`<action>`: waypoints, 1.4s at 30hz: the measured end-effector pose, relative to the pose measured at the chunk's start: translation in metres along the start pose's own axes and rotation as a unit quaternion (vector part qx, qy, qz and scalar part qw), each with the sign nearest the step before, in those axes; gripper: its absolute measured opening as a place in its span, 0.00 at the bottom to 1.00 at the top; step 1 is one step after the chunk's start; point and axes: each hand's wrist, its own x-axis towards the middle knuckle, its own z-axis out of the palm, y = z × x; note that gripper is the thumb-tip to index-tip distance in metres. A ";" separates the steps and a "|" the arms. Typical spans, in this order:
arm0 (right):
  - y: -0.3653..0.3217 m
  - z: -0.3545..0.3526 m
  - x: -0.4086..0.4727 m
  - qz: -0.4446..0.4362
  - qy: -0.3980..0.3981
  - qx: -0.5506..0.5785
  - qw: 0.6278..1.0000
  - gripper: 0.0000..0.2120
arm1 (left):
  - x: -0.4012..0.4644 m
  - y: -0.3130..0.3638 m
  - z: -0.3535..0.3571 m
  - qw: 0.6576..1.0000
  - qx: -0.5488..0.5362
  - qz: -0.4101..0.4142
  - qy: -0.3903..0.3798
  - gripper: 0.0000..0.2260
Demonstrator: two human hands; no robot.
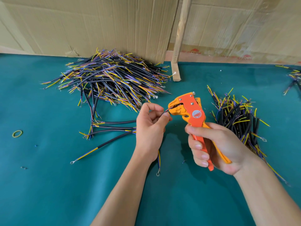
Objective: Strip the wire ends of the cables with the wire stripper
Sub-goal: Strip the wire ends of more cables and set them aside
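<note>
My right hand grips the handles of an orange wire stripper, its jaws pointing left. My left hand pinches a thin wire end of a cable between thumb and fingers, and that end sits in the stripper's jaws. The cable's other end hangs below my left wrist, with yellow and blue wires and a ring terminal. A large heap of black cables with coloured wire ends lies at the back left. A smaller pile of cables lies to the right of the stripper.
A few loose cables lie on the green table cover left of my left hand. A yellow rubber band lies far left. Cardboard sheets and a wooden post stand behind. More cables lie at the right edge.
</note>
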 end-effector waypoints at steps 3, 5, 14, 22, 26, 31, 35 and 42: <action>0.000 -0.001 0.002 -0.006 -0.007 0.021 1.000 0.12 | 0.000 0.000 0.000 1.000 0.000 -0.002 0.002 0.09; 0.000 -0.003 0.003 -0.021 0.001 0.027 0.999 0.13 | 0.001 -0.001 0.001 1.000 -0.002 -0.001 0.002 0.08; -0.008 -0.017 -0.008 -0.005 -0.070 -0.025 0.997 0.20 | 0.004 -0.006 0.002 0.999 0.015 0.010 0.026 0.05; -0.010 -0.013 -0.008 -0.033 -0.024 -0.018 0.999 0.19 | 0.004 -0.008 0.002 0.998 0.046 0.031 0.022 0.07; -0.012 -0.013 -0.011 -0.014 -0.065 -0.031 0.997 0.22 | 0.004 -0.008 0.002 0.998 0.041 0.035 0.021 0.09; -0.008 -0.011 -0.005 -0.006 -0.017 -0.032 0.999 0.19 | 0.005 -0.007 0.000 0.999 0.025 0.036 0.005 0.11; -0.009 -0.011 -0.007 0.007 -0.008 -0.035 0.999 0.20 | 0.004 -0.006 0.000 1.000 0.002 0.027 -0.005 0.12; -0.006 -0.008 -0.007 0.034 -0.031 -0.056 0.997 0.18 | 0.004 0.000 0.002 0.998 -0.054 -0.001 -0.016 0.07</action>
